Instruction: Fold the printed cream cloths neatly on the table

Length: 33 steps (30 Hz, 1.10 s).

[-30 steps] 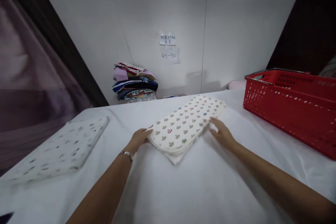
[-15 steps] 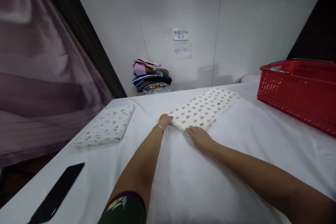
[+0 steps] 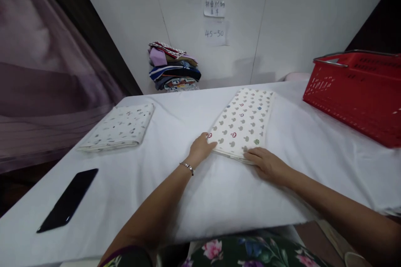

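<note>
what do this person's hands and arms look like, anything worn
The left hand has a silvery bracelet at the wrist and a dark, purple-trimmed sleeve farther up. The right hand has no bracelet, and no sleeve shows there. Neither is gloved.

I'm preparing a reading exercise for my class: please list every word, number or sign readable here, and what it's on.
"45-50": handwritten on the lower paper on the wall.
Upper paper: two rows of handwritten characters, too blurred to read surely.
Mushroom-print cloth: no lettering visible.
Red basket: none readable.
</note>
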{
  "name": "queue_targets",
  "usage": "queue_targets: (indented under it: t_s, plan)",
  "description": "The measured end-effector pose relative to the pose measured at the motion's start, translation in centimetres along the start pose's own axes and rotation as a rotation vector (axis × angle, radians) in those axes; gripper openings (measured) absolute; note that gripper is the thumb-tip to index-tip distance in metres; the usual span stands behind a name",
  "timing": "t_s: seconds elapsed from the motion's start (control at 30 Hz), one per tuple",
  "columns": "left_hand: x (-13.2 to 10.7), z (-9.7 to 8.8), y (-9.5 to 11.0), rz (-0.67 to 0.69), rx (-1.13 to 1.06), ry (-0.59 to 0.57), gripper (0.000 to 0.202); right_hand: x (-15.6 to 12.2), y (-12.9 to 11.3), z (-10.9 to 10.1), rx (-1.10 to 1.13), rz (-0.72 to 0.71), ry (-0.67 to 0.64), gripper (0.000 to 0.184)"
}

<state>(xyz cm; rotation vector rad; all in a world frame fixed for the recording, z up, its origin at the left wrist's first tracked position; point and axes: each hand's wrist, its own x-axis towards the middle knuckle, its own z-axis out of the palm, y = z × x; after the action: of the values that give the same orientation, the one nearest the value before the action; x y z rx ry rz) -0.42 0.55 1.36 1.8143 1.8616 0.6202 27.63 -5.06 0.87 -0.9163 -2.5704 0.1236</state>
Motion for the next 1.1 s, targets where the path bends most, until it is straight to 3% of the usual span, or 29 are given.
queue_targets:
  t_s: [0.17, 0.27, 0.33, 0.47, 0.6, 0.7, 0.8, 1.1]
  plan:
    - [-1.1, -0.5, 0.2, 0.372, 0.03, 0.199, 0.032, 1.2, -0.4, -1.2, 0.22, 0.241, 0.0, 0.031]
    - [-1.6, -0.5, 0.8, 0.614, 0.054, 0.106, 0.016, 2.2, -0.5, -1.6, 0.237, 0.283, 0.031, 0.026]
    - [-1.6, -0.2, 1.4, 0.698, 0.076, 0.012, 0.01, 2.8, -0.6, -1.5, 0.209, 0.244, 0.022, 0.024]
    - [-1.1, 0.6, 1.7, 0.729, 0.081, -0.081, 0.008, 3.7, -0.9, -0.8, 0.174, 0.223, -0.024, 0.021]
    - [-0.9, 1.1, 1.1, 0.756, 0.103, -0.047, 0.017, 3.8, -1.0, -0.2, 0.179, 0.285, -0.012, 0.023]
    - [-1.1, 1.3, 0.6, 0.783, 0.13, -0.009, 0.026, 3.5, -1.2, 0.4, 0.179, 0.312, 0.073, 0.027]
    - [-1.3, 1.3, 0.5, 0.811, 0.153, -0.002, 0.028, 3.1, -1.4, 1.0, 0.088, 0.265, 0.155, 0.026]
    - [-1.2, 0.9, -0.1, 0.865, 0.106, -0.062, 0.02, 2.4, -1.2, 1.4, 0.026, 0.146, 0.117, 0.021]
